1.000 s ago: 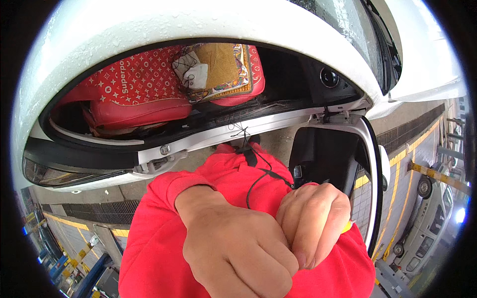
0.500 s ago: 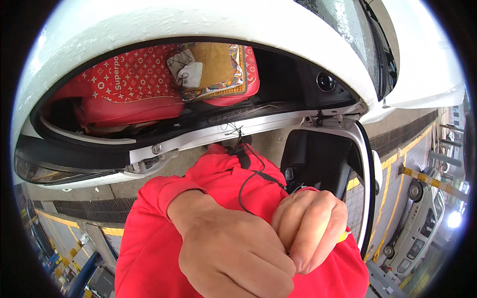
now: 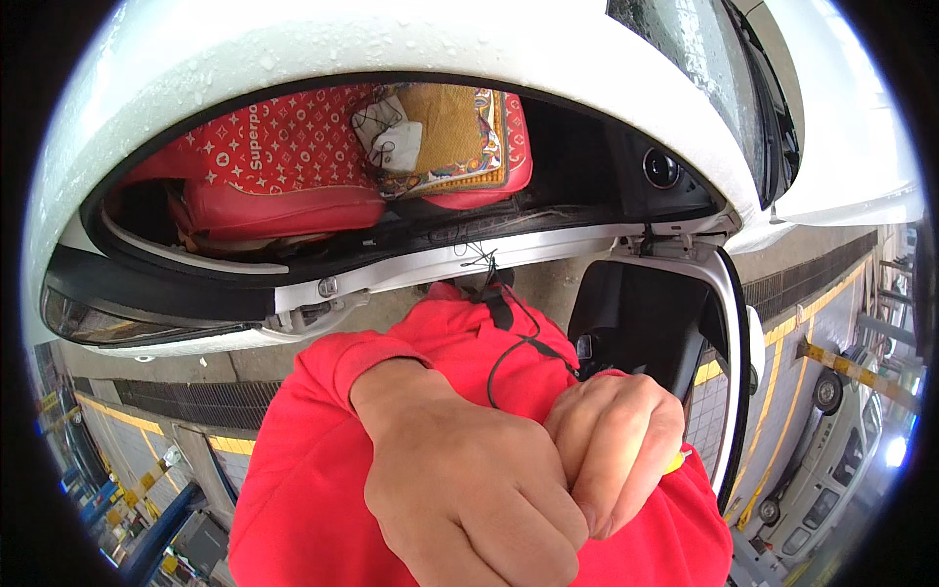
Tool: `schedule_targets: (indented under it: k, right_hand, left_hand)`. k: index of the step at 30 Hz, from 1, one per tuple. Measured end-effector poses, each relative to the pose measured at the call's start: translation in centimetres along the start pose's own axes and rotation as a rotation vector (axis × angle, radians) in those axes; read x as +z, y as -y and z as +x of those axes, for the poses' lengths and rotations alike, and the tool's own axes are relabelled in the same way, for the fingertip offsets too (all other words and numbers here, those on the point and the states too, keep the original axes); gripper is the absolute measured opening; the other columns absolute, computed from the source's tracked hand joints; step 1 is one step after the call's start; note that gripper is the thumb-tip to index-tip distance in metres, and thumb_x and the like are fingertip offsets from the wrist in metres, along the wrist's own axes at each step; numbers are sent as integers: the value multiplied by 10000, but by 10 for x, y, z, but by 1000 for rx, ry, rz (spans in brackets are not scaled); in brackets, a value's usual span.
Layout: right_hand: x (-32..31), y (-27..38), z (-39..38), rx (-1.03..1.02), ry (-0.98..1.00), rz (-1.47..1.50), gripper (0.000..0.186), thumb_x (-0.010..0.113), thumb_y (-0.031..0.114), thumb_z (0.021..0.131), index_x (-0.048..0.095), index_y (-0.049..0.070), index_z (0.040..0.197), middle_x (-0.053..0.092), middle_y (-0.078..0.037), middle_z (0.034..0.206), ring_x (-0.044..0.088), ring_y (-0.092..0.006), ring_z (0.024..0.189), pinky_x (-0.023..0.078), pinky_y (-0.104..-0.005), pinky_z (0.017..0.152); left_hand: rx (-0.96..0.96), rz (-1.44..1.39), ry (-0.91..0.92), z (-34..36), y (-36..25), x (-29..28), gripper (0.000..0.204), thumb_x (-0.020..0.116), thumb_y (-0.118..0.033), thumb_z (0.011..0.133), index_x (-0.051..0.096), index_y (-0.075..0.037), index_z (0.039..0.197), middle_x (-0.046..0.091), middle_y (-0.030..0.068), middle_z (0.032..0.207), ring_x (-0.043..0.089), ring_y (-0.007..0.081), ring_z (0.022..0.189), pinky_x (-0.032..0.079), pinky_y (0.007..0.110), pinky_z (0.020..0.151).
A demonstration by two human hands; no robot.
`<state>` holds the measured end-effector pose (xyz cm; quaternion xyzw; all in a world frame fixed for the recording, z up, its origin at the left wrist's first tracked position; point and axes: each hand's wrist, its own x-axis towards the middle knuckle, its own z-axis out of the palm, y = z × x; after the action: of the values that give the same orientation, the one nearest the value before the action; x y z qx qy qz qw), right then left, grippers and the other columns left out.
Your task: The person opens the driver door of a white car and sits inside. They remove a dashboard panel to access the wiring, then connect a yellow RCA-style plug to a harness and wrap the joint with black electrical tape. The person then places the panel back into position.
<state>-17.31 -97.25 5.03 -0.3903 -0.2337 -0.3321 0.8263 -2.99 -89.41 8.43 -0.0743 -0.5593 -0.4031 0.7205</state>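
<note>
My left hand (image 3: 469, 479) is closed in front of my red-clad body (image 3: 303, 489), its back up and its fingertips hidden. My right hand (image 3: 621, 455) is closed against it on the right, fingers curled. A small yellow thing (image 3: 675, 464) shows at the right edge of my right hand; what is between the two hands is hidden. A thin black cable (image 3: 499, 367) hangs down the red top above my hands.
A white car (image 3: 411, 34) stands with its door (image 3: 724, 391) open. Inside are red patterned seats (image 3: 264, 147), a mat (image 3: 450, 122) and a white item with cords (image 3: 396, 147). A van (image 3: 831, 470) and striped posts (image 3: 851, 372) are at right, a floor grating (image 3: 196, 391) at left.
The view has shifted slightly back and forth. Both hands stay closed together, with very little change in their position on the red top.
</note>
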Motion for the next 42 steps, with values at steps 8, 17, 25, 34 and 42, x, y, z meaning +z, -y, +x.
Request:
schedule_targets:
  k: [8, 17, 25, 34, 42]
  right_hand:
    - [-4, -5, 1, -86, 12, 19, 99, 689, -51, 998, 776, -90, 969, 757, -296, 1072, 684, -318, 810, 580, -392, 719]
    - [-12, 3, 2, -82, -6, -12, 112, 685, -45, 1021, 782, -91, 991, 759, -297, 1106, 699, -334, 848, 593, -405, 758]
    - [-12, 15, -1, 1, -35, -47, 36, 804, -46, 929, 823, -24, 951, 780, -212, 1104, 702, -278, 825, 609, -417, 754]
    - [-3, 33, 0, -139, -36, -227, 120, 685, 0, 1065, 773, -52, 1003, 751, -248, 1142, 722, -320, 870, 603, -408, 760]
    - [27, 60, -8, -235, -148, -400, 103, 720, -24, 1012, 814, -40, 971, 780, -231, 1116, 705, -307, 879, 603, -406, 771]
  left_hand:
    - [-40, -56, 78, 6, 2, -10, 129, 659, -2, 971, 688, -8, 845, 558, 65, 810, 497, 158, 585, 345, 297, 482]
    - [106, -8, -119, -7, 23, 1, 158, 654, -58, 1055, 773, -52, 951, 642, 42, 822, 579, 136, 573, 432, 267, 490]
    - [84, -22, -131, -6, 25, -1, 146, 661, -46, 1044, 799, -16, 1005, 681, 62, 857, 594, 143, 570, 433, 278, 479]
    - [36, -145, -44, 12, 39, -6, 141, 686, -20, 1002, 808, 20, 944, 681, 79, 843, 584, 151, 571, 412, 283, 481]
    - [70, -386, 28, 38, 68, 4, 112, 717, 1, 951, 805, 32, 887, 688, 94, 820, 565, 164, 577, 393, 291, 493]
